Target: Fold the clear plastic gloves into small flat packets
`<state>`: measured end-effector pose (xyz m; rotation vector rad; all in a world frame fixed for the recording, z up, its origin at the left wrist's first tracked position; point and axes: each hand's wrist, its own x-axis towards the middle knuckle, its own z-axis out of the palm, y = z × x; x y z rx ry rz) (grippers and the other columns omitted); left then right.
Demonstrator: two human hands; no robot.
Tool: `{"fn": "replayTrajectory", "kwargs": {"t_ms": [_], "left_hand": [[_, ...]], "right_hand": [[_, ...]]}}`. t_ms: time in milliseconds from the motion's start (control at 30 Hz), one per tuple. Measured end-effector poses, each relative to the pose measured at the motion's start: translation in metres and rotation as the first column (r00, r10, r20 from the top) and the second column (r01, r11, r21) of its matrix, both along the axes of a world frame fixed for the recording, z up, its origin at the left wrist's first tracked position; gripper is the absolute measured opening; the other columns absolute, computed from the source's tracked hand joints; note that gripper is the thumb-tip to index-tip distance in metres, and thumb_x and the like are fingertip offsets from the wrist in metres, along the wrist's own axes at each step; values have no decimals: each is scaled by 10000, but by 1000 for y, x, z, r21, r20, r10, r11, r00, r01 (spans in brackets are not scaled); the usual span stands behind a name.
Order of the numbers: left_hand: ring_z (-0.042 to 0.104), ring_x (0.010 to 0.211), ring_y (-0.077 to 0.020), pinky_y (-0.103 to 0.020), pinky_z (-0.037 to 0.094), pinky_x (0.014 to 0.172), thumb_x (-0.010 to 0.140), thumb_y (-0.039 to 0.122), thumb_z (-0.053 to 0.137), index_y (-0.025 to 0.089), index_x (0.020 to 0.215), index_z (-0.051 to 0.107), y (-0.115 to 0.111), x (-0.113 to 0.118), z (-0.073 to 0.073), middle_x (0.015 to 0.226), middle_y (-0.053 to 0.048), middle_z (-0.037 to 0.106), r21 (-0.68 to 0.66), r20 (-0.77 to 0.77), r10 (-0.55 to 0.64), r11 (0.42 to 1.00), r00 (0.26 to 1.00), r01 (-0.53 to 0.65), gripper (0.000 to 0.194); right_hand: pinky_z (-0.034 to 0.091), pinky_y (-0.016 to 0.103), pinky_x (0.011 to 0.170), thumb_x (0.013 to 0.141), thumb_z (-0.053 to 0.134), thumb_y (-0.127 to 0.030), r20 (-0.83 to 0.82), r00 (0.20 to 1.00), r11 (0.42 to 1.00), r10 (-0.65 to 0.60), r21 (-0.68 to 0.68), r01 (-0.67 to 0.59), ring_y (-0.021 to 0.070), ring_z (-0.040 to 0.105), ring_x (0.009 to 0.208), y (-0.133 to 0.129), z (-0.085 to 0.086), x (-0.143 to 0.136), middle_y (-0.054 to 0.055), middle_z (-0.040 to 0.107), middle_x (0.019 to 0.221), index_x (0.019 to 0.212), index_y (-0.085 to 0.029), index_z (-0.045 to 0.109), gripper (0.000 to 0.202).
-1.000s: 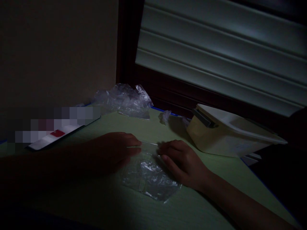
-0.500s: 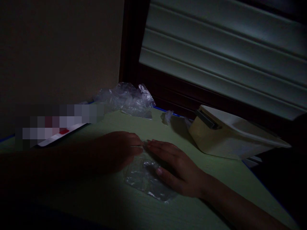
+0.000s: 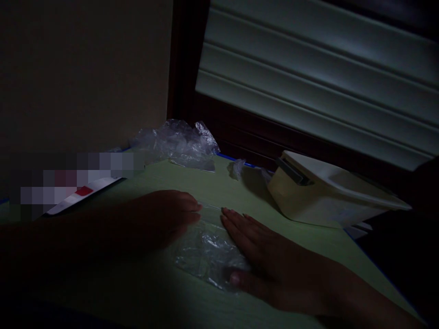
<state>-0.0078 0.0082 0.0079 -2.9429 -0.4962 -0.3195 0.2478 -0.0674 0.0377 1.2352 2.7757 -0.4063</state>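
Note:
A clear plastic bag (image 3: 209,253) lies flat on the pale green tabletop (image 3: 164,183), between my two hands. Resting on its right side is my right hand (image 3: 262,256), palm down, with the fingers stretched out and the thumb apart near the bag's lower edge. My left hand (image 3: 174,217) is at the bag's upper left corner, dark and partly blurred. Its fingertips touch or nearly touch the plastic, and whether they pinch it is hidden.
Crumpled clear plastic (image 3: 178,144) is heaped at the back edge, with a small scrap (image 3: 237,169) beside it. A cream-coloured bin (image 3: 308,196) lies tilted at the right. A white and red flat object (image 3: 85,191), partly pixelated, is at the left.
My right hand has slid right and toward me, away from my left hand, uncovering more of the bag. My left hand has shifted slightly left. The view has moved a little.

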Motion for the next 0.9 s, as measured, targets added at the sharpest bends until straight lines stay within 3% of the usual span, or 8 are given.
{"fn": "replayTrajectory", "kwargs": {"t_ms": [167,300,400,467,567,667,767,900], "left_hand": [[626,1079,-249,-373,468,983,855,60,453,106,1080,655,-1,-4,-2,1140,-137,687,-35,47,27,999,999,-26,306],[626,1092,-248,-380,460,996,869,63,458,126,1085,654,-4,-2,2,1157,-121,684,-92,18,64,994,998,-62,298],[632,1079,-242,-366,461,991,872,69,457,128,1060,663,-4,-1,3,1158,-118,685,-74,-10,74,994,997,-75,285],[632,1075,-243,-371,466,983,873,71,446,128,1063,661,-4,-1,2,1159,-117,684,-56,-10,77,995,997,-77,292],[631,1068,-245,-381,476,964,869,65,429,130,1073,654,-4,-2,2,1156,-117,683,-23,-6,62,998,998,-62,310],[640,1030,-246,-379,498,919,860,60,420,134,1041,658,-4,-3,1,1124,-112,691,-9,4,55,998,999,-54,308],[642,993,-241,-365,505,886,838,65,436,153,1001,660,-3,-3,0,1093,-97,694,1,49,50,999,998,-50,291],[642,933,-237,-345,513,815,818,79,446,167,940,657,0,-1,-4,1046,-87,694,3,53,60,998,997,-60,259]], "right_hand": [[419,468,1084,913,482,-566,14,1000,996,-9,86,8,360,361,1352,-6,11,12,221,298,1484,1475,-60,346,768],[501,420,1004,898,531,-551,-6,1000,997,-15,71,16,336,496,1281,-2,21,25,182,398,1454,1456,-90,398,736],[538,374,925,924,530,-475,-118,990,997,-80,5,81,297,604,1187,6,25,32,113,545,1389,1352,-182,562,520],[562,329,794,951,503,-407,-176,972,987,-158,-53,151,263,683,1045,13,25,33,87,679,1238,1192,-212,679,356],[514,276,606,948,495,-336,-243,919,951,-310,-64,304,199,701,751,25,15,31,80,753,945,971,-184,725,277],[464,274,550,894,559,-304,-378,816,881,-437,2,472,181,647,643,35,-3,26,83,724,828,954,-158,697,209],[454,289,573,826,637,-320,-423,785,855,-452,44,516,205,635,689,42,-20,22,85,692,824,936,-153,672,202],[416,294,557,842,594,-319,-445,776,845,-447,73,529,198,589,639,44,-30,19,53,632,733,800,-176,617,151]]}}
